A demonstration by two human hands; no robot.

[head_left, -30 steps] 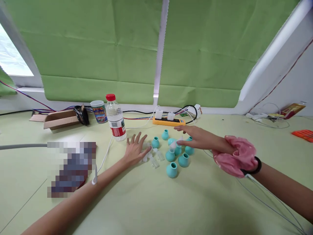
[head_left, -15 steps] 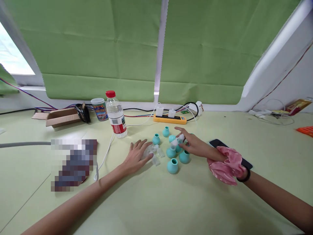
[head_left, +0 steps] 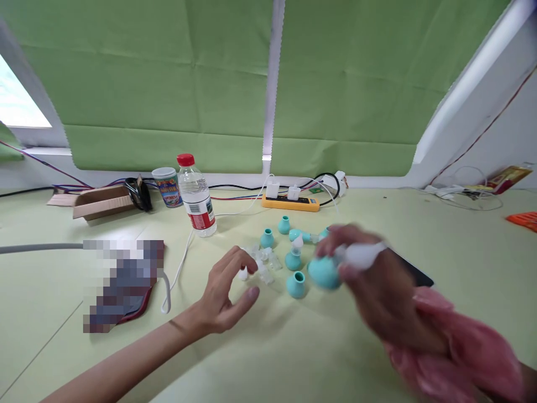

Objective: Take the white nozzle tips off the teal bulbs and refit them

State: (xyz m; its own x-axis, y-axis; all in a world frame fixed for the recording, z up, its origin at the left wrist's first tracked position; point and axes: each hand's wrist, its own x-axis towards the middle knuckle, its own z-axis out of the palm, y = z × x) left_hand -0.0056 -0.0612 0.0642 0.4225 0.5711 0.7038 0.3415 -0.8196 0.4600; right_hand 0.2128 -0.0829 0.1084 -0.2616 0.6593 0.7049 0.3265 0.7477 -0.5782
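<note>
My right hand (head_left: 386, 285), smeared by motion, grips a teal rubber bulb (head_left: 325, 272) with a whitish translucent nozzle (head_left: 364, 255), raised towards me. My left hand (head_left: 226, 291) is open above the table, its fingers bent and apart with nothing between them. Just beyond it lies a loose cluster of small clear plastic parts (head_left: 265, 257). Several teal bulbs stand around the middle, among them an open-necked one (head_left: 296, 285) at the front and one with a clear piece in its neck (head_left: 293, 259). Another bulb (head_left: 298, 235) lies on its side.
A water bottle (head_left: 196, 198) with a red cap and a printed cup (head_left: 168, 187) stand at the back left beside an open cardboard box (head_left: 100, 202). Behind the bulbs sits a yellow power strip (head_left: 290, 203) with cables. A dark phone (head_left: 411, 268) lies partly behind my right arm.
My right hand has come nearer and lifted a teal bulb with its nozzle off the table. My left hand has drawn back from the clear parts, uncovering more of them.
</note>
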